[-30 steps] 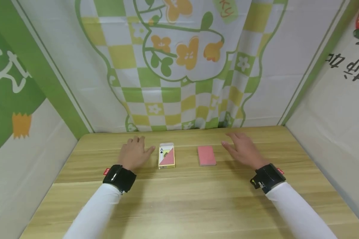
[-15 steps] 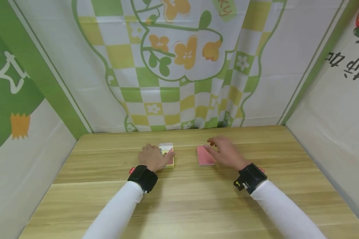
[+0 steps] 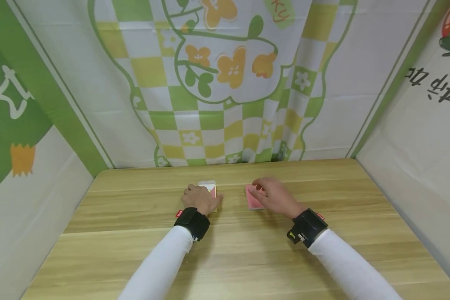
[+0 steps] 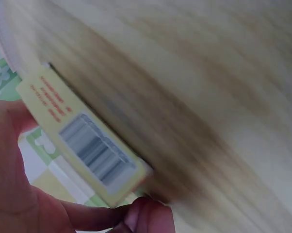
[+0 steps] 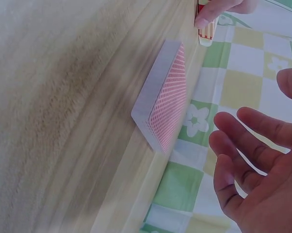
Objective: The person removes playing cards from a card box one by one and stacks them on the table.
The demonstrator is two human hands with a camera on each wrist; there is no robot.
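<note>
I have the card box (image 4: 75, 133) and the pink-backed deck (image 5: 163, 94) apart on the table (image 3: 243, 258), probably so each hand gets 1 within reach. The left hand (image 3: 200, 199) curves around the box; I cannot tell whether it actually grips. The right hand (image 3: 275, 196) is loose, fingers slightly bent, near the deck without touching it. I count 1 box, 1 deck, 2 hands.

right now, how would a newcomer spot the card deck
On the wooden table, look toward the checkered curtain. By the right hand lies the card deck. Unlike the yellow-edged box by the left hand, it's an uncased, red-patterned stack.
</note>
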